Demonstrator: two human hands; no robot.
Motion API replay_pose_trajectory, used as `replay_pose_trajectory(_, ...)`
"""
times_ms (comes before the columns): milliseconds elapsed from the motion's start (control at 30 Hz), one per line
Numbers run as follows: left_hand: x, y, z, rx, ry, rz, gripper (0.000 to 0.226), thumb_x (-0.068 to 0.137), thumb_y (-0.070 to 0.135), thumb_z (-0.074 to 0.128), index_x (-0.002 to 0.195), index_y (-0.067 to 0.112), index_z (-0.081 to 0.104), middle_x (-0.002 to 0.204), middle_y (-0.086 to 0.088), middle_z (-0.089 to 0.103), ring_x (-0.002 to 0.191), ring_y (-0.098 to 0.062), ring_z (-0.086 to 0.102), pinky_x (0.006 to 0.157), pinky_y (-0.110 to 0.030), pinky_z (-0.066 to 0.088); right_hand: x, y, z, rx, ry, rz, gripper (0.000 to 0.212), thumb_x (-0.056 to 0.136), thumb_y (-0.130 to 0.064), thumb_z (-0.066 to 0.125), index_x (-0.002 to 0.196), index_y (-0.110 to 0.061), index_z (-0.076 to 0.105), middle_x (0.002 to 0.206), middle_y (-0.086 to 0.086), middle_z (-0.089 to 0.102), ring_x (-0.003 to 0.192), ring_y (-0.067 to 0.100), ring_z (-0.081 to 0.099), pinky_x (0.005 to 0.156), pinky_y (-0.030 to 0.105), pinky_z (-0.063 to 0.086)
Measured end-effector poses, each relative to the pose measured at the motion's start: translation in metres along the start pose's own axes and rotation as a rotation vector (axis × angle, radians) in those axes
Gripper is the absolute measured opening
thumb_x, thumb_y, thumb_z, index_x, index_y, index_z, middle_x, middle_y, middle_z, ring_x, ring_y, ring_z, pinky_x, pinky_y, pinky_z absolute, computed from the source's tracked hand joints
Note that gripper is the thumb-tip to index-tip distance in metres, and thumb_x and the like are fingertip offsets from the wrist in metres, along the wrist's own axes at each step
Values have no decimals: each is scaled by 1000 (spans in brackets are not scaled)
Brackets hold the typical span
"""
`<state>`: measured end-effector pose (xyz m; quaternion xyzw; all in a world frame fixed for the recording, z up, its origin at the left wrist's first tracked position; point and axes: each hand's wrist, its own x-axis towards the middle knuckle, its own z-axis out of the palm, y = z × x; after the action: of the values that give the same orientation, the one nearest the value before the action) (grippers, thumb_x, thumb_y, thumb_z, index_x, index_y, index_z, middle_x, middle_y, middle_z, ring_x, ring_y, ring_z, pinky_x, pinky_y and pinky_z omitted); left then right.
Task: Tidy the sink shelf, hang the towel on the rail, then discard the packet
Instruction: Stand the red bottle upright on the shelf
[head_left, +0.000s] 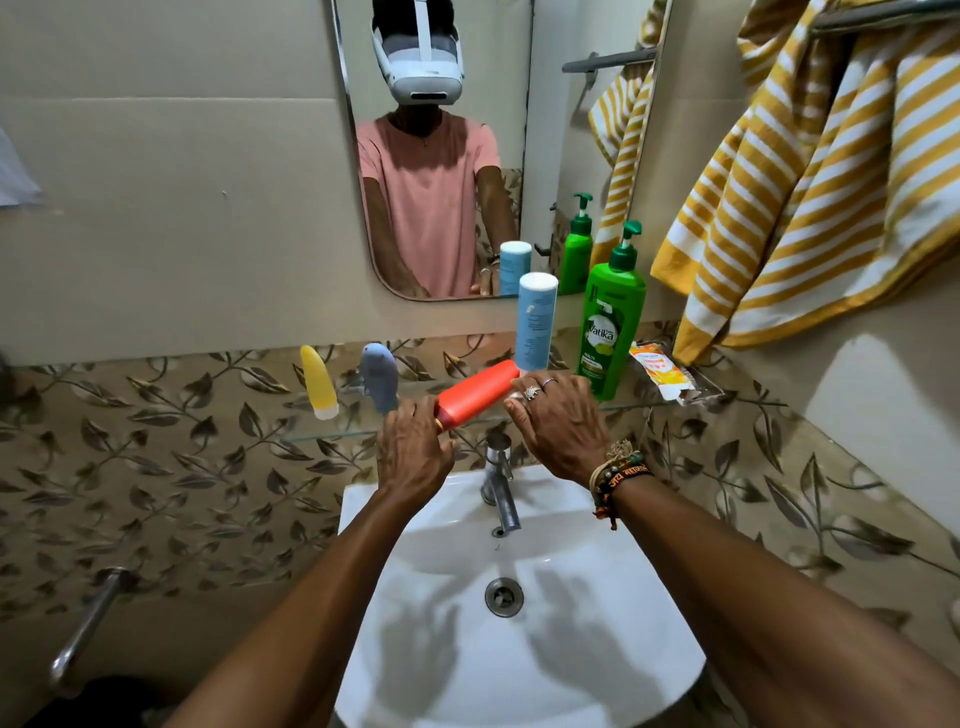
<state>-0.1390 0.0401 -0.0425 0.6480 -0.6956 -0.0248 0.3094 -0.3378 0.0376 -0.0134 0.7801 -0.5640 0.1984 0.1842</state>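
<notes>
Head view, your left hand (413, 452): gripped the cap end of the red bottle (475, 395).
Your right hand (556, 426): fingers curled over its other end.
Bottle's place: slanted across the glass shelf (332, 434).
Packet (657, 371): shelf's right end, beside the green bottle (608, 332).
Towel (810, 197): draped on the rail (883, 15).
</notes>
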Motion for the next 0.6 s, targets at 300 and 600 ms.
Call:
replay_pose_trajectory(300, 0, -2, 0, -61, 28, -46, 48, 77, 20, 73, 119, 15, 52, 114, -7, 56, 103, -26, 52, 86, -37, 47, 7, 2, 10, 6, -52, -54, 40, 101, -42, 33, 115, -17, 61, 111, 6, 63, 98, 25, 57, 80, 38, 40)
replay_pose_trajectory(600, 14, 0, 7, -49, -23, -129, 51, 74, 26, 79, 118, 17, 55, 113, -8, 63, 103, -27, 57, 87, -40, 51, 28, 15, 8, 19, -69, -146, 47, 102, -46, 32, 127, -14, 56, 119, 9, 60, 100, 27, 55, 84, 39, 42)
